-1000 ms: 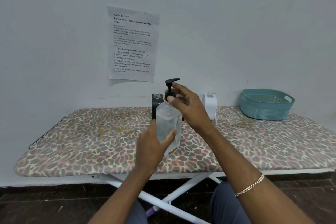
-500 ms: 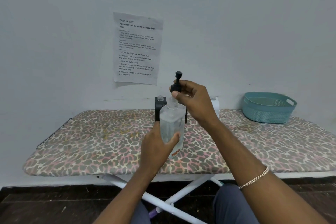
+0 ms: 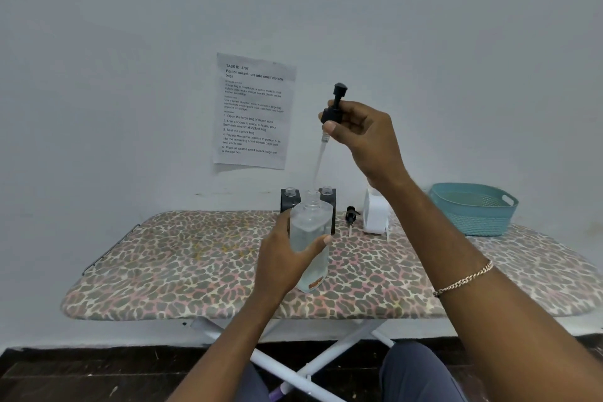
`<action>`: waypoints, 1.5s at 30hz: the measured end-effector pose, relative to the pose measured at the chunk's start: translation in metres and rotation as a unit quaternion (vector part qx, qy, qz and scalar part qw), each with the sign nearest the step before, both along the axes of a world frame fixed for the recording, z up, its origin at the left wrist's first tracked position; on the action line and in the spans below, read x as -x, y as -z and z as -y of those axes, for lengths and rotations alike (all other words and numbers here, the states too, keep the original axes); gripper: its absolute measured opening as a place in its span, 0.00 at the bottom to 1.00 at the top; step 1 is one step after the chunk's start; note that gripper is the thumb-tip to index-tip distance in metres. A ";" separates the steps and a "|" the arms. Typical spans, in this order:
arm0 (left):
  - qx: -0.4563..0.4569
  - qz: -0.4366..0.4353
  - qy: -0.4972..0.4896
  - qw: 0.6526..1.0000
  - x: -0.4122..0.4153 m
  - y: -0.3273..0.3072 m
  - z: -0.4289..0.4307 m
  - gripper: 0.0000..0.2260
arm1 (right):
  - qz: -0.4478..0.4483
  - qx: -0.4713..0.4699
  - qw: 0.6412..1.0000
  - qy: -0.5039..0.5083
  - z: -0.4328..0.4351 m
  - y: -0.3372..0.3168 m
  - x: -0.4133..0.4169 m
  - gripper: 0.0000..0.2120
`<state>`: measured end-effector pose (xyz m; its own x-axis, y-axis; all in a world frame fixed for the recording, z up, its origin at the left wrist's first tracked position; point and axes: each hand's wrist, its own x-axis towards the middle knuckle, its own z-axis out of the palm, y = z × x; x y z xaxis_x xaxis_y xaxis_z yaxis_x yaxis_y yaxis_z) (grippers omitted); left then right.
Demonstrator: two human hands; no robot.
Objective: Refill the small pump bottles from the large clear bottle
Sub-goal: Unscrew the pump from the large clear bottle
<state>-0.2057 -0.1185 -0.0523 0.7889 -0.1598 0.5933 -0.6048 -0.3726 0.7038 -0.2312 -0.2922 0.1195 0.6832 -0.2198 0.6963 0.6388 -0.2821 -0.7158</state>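
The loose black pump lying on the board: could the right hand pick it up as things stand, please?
Probably not yet: the right hand is raised and pinching another pump head, its tube over the clear bottle. The loose pump itself lies uncovered beside the white bottle.

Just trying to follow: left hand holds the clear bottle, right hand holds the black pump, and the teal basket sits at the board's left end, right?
No: the head view shows the basket at the right end of the board. The left hand does hold the clear bottle, the right hand the black pump.
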 end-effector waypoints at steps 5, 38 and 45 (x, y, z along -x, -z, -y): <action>0.030 0.007 -0.002 1.000 0.005 -0.023 -0.005 0.42 | 0.042 0.006 0.999 -0.008 -0.005 -0.031 0.019 0.18; 0.094 -0.178 -0.047 0.978 -0.055 -0.060 -0.120 0.04 | -0.223 0.027 0.965 -0.132 -0.142 0.000 -0.151 0.06; 0.076 -0.297 -0.104 0.946 -0.084 -0.028 -0.139 0.10 | -0.336 0.034 0.938 -0.082 -0.188 0.060 -0.210 0.09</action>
